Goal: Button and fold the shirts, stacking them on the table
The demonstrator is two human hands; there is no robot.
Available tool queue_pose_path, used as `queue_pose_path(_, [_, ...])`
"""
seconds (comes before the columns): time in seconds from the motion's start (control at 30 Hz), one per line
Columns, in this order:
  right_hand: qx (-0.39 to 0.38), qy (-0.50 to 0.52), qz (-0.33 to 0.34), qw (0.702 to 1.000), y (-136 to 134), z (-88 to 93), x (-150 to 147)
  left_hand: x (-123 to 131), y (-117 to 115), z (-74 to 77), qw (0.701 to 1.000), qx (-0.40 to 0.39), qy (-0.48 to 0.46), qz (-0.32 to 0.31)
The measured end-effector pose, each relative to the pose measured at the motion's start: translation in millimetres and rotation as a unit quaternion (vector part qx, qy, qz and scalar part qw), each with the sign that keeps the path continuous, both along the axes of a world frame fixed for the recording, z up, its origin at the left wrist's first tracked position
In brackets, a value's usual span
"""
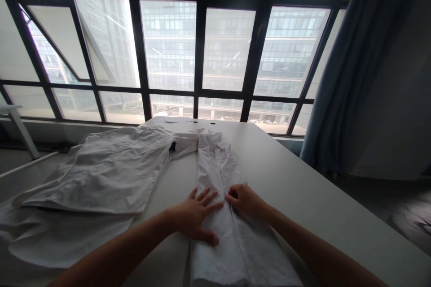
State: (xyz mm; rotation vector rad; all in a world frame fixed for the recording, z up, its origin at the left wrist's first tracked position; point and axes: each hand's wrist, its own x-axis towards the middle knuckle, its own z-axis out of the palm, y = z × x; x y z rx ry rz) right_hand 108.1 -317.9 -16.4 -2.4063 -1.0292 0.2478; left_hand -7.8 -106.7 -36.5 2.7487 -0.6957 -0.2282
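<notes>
A white cloth garment (114,175) lies spread over the table, its body wrinkled on the left. A long white section of cloth (218,260) with a lengthwise seam or folded edge runs toward me on the right; I cannot tell whether it is a sleeve or a separate piece. My left hand (198,215) rests on this section, fingers spread and palm down. Just right of it, my right hand (245,201) is closed, thumb and forefinger pinched at the seam line. A small dark patch (173,146) shows near the garment's top edge.
The white table (283,179) stretches away to the windows (171,45), with two dark round holes near its far end. A blue-grey curtain (336,98) hangs at the right. Another white table's leg (23,132) stands at the far left.
</notes>
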Motion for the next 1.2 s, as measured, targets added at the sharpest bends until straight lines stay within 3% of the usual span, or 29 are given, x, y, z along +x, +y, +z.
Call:
queue_pose_path(0.17, [-0.007,-0.064,0.007,0.998,-3,-2.0,-1,-7,-6,1.0,1.000,0.015,0.016,0.005])
queue_pose_path(0.3, [0.023,-0.152,0.074,0.985,-6,-4.5,-3,-17,-11,11.9,1.000,0.020,-0.011,-0.003])
queue_pose_path(0.4, [0.056,-0.159,0.130,0.977,-6,-7.4,-2,-12,-2,24.3,0.999,-0.024,-0.021,-0.014])
queue_pose_path(0.5, [0.074,-0.156,0.150,0.973,-5,-12.2,1,10,17,24.4,0.991,-0.090,-0.085,0.039])
queue_pose_path(0.6, [0.068,-0.169,0.149,0.972,-3,-19.0,3,33,35,9.2,0.985,-0.050,-0.136,0.089])
queue_pose_path(0.73, [0.016,-0.159,0.145,0.976,-3,-26.6,5,44,44,-6.0,0.993,0.016,-0.036,0.107])
queue_pose_path(0.97, [-0.078,-0.130,0.102,0.983,-3,-26.8,12,33,33,13.2,0.992,0.071,0.037,0.094])
queue_pose_path(1.2, [-0.066,-0.167,0.056,0.982,2,-25.1,9,11,21,24.9,0.988,0.098,0.079,0.089])
